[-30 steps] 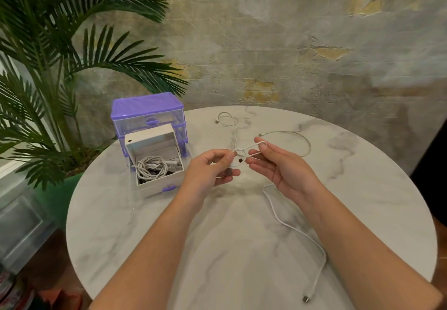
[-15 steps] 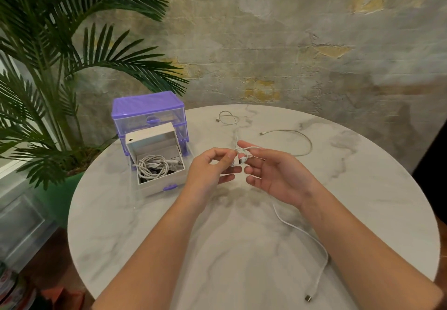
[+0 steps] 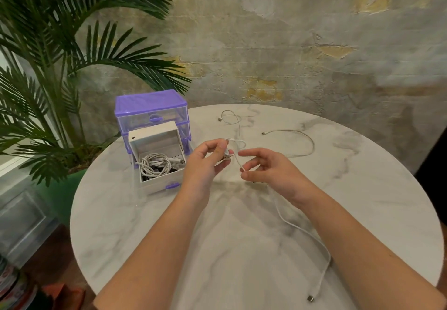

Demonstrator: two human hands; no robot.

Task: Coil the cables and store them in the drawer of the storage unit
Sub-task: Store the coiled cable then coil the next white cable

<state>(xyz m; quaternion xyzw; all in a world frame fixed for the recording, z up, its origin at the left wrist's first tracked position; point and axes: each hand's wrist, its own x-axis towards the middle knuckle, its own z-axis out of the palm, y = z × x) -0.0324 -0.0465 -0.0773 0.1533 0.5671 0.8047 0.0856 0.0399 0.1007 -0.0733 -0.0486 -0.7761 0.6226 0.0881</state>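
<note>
My left hand pinches a small loop and the plug end of a white cable above the table's middle. My right hand pinches the same cable just below the loop; the rest trails under my right forearm to a plug near the front edge. Two more loose white cables lie behind: one curled at the back, another cable arcing to the right. The purple storage unit stands at the table's left, its white drawer pulled out with coiled cables inside.
The round marble table stands against a rough brick wall. A large palm plant in a green pot leans over the table's left side, close to the storage unit. Clear bins and clutter sit on the floor at the lower left.
My right hand slid down and back along the cable, from open fingers under the loop to a pinch below it. The loop in my left hand got smaller and tighter.
</note>
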